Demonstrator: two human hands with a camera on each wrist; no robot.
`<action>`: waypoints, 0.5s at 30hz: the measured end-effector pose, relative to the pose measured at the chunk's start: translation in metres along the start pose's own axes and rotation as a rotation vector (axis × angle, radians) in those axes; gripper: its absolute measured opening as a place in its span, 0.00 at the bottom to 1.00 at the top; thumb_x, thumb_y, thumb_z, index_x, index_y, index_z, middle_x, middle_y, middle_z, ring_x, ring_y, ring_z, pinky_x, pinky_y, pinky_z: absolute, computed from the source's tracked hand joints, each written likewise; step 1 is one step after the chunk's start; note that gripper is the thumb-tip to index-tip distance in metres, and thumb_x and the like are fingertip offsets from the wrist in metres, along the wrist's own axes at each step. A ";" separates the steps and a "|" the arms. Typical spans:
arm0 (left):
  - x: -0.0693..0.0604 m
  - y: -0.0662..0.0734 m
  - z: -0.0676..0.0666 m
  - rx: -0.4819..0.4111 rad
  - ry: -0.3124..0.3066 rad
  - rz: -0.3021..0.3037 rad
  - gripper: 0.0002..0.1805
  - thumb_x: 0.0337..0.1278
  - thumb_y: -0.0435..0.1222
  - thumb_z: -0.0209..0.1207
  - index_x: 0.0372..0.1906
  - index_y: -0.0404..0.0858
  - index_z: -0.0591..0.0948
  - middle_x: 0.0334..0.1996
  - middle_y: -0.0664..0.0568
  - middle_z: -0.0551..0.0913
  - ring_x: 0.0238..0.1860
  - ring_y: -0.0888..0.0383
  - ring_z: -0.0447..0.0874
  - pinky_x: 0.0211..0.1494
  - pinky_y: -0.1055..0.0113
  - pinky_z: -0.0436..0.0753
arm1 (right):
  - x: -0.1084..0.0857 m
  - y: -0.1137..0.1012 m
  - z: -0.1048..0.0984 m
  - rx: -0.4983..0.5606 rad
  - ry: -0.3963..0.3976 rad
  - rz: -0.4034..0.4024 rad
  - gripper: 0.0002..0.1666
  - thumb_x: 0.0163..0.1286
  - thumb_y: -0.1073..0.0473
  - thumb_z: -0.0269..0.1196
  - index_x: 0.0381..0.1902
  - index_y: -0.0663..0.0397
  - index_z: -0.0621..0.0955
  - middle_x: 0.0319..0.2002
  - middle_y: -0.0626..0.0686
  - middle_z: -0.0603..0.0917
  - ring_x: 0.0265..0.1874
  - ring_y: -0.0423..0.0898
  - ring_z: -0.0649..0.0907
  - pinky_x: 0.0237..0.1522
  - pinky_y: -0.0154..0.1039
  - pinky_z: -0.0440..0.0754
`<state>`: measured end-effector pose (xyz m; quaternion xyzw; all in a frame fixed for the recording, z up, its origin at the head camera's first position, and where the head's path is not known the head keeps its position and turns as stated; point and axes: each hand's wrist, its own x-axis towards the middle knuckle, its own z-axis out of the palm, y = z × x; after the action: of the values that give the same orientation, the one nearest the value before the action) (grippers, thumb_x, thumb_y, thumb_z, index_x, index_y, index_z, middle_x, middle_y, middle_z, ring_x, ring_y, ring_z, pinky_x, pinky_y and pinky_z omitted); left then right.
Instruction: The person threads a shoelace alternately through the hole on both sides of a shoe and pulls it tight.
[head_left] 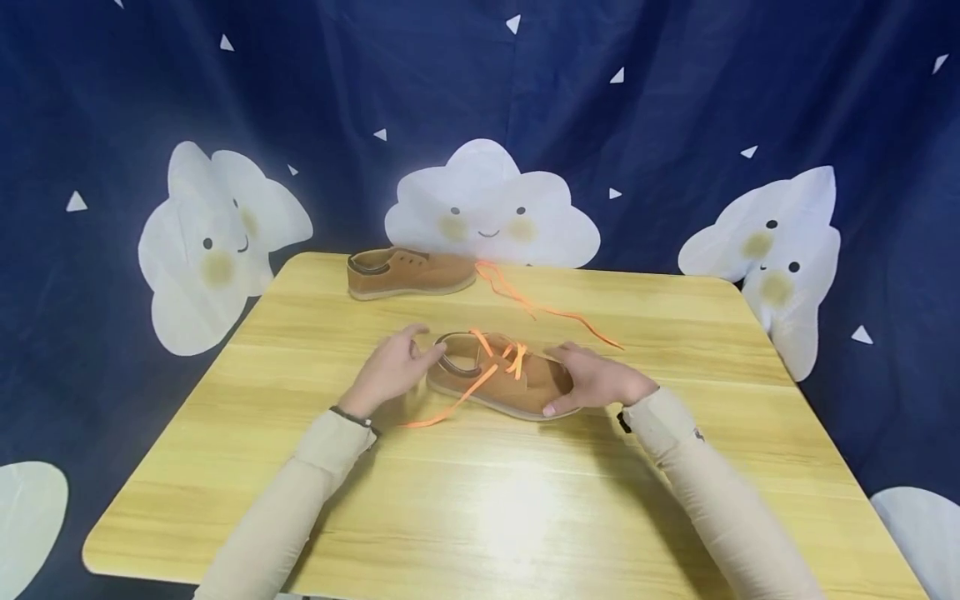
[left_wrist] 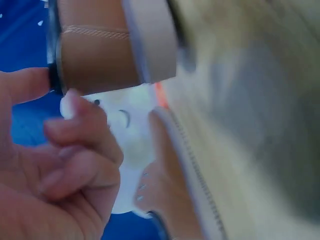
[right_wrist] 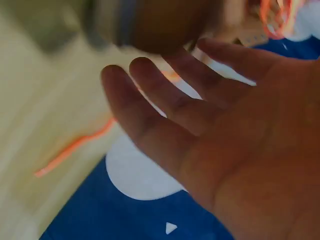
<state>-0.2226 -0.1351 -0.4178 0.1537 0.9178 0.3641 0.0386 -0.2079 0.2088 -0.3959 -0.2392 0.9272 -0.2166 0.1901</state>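
Observation:
A brown shoe (head_left: pixel 517 395) lies on the wooden table, toe to the right, with an orange lace (head_left: pixel 461 400) through its eyelets and one end trailing on the tabletop. My left hand (head_left: pixel 393 367) is at the heel, its thumb touching the back rim of the shoe (left_wrist: pixel 100 57) in the left wrist view, while the other fingers are loosely bent and hold nothing. Around the toe spreads my right hand (head_left: pixel 596 379), thumb on the near side and fingers on the far side. In the right wrist view its fingers (right_wrist: pixel 165 95) are extended, close to the blurred toe; contact is unclear.
Behind, a second brown shoe (head_left: pixel 442 273) stands near the table's back edge, its eyelets without a lace. A loose orange lace (head_left: pixel 555 312) stretches from its toe toward the right. The wooden table (head_left: pixel 420 517) ends at a dark blue curtain (head_left: pixel 465 75) with white clouds.

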 end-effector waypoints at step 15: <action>-0.012 0.007 0.011 -0.073 -0.007 -0.004 0.25 0.73 0.44 0.54 0.65 0.32 0.80 0.11 0.58 0.71 0.11 0.62 0.61 0.14 0.72 0.60 | 0.045 -0.021 -0.030 0.151 0.062 -0.099 0.26 0.79 0.44 0.58 0.52 0.62 0.85 0.47 0.56 0.89 0.47 0.50 0.86 0.56 0.50 0.84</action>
<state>-0.2076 -0.1264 -0.4217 0.1513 0.9041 0.3967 0.0480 -0.2502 0.1776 -0.3719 -0.2630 0.9007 -0.3024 0.1678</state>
